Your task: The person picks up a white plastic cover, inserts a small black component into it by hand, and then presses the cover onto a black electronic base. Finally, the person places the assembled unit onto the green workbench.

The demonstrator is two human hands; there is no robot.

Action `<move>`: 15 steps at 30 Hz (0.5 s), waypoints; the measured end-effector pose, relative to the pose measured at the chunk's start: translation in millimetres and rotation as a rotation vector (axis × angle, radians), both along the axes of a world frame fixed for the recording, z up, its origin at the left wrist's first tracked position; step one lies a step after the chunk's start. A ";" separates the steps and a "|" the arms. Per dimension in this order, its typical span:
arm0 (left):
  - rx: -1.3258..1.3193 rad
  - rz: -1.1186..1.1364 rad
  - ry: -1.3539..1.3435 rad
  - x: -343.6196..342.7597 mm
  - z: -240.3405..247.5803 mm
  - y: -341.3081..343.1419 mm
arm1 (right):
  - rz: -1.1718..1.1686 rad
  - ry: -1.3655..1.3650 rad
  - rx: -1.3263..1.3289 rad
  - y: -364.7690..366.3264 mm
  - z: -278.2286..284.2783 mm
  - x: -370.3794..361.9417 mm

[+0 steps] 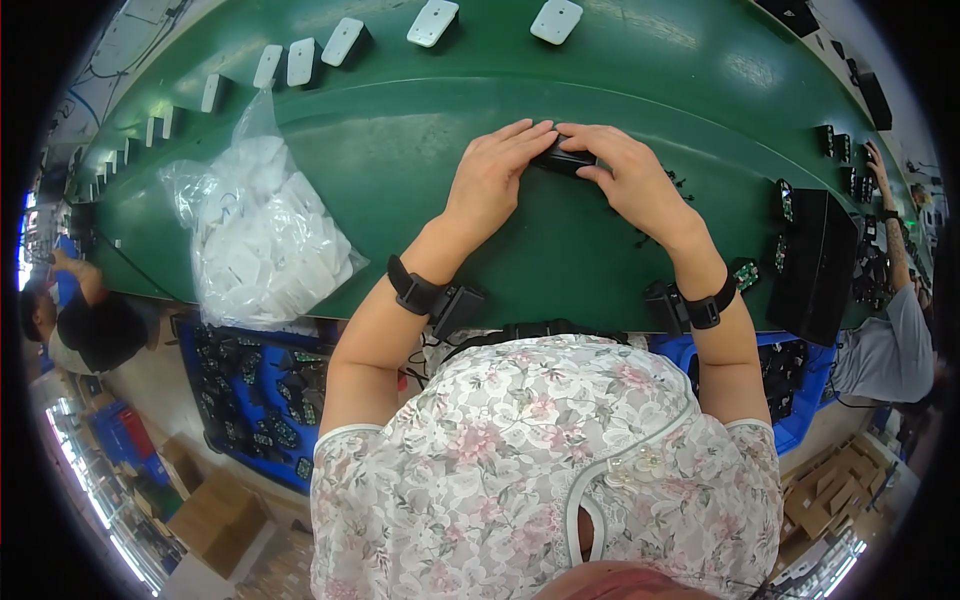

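Note:
A small black plastic case (567, 161) rests on the green work table (560, 260), between my two hands. My left hand (490, 175) holds its left side, with the fingers reaching over the far edge. From the other side my right hand (632, 180) curls round it, the thumb at the near edge and the fingers at the far edge. Part of the case is hidden under my fingers. Small black pieces (680, 182) lie on the table just right of my right hand.
A clear bag of white plastic parts (265, 235) lies at the left. White-topped units (435, 22) stand in a row along the far side. A black box (815, 265) and circuit boards (745, 274) are at the right. Blue bins (260, 400) sit below the edge; co-workers flank both sides.

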State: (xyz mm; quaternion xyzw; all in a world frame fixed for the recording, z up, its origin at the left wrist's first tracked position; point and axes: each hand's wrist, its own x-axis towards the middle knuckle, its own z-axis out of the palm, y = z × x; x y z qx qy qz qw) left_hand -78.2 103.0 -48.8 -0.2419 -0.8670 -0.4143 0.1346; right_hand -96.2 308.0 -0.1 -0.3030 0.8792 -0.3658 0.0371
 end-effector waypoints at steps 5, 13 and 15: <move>-0.160 -0.006 0.056 2.8 5.3 -1.7 | 0.025 -0.019 -0.032 2.4 3.2 -1.7; -0.299 0.010 0.171 12.3 8.9 3.9 | 0.034 0.076 -0.116 5.1 -11.6 0.3; -0.310 0.012 0.186 10.4 10.8 6.5 | 0.016 0.070 -0.118 1.1 -10.3 0.8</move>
